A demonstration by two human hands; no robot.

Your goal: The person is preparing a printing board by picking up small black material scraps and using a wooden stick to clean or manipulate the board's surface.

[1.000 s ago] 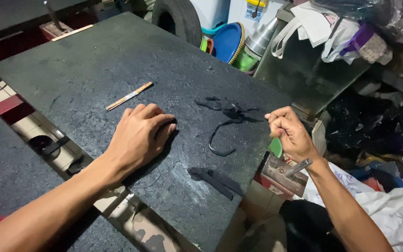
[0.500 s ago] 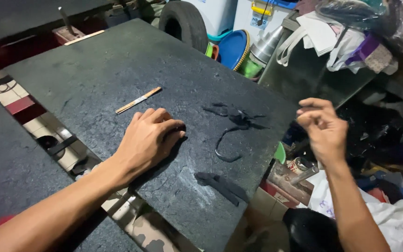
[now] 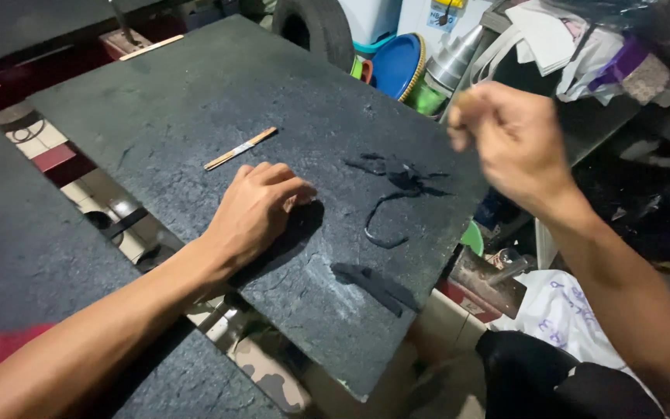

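Whereas a second ago the right hand (image 3: 509, 143) sat low past the table's far edge near a green object, it has since risen and now hovers blurred above that edge, fingers curled into a loose fist; whether it pinches anything cannot be told. The left hand (image 3: 261, 209) has stayed flat on the dark slab table (image 3: 195, 101), palm down, fingers slightly bent, holding nothing. Just beside its fingertips lie black rubber strips (image 3: 397, 194), one curling into a loop, and a darker scrap (image 3: 374, 283) nearer the table's front edge. A thin wooden stick (image 3: 240, 148) rests behind the left hand. Beyond the table stand a blue round lid (image 3: 397, 66), a grey metal cone (image 3: 459, 58) and a white container bearing a yellow-and-blue label (image 3: 447, 12).
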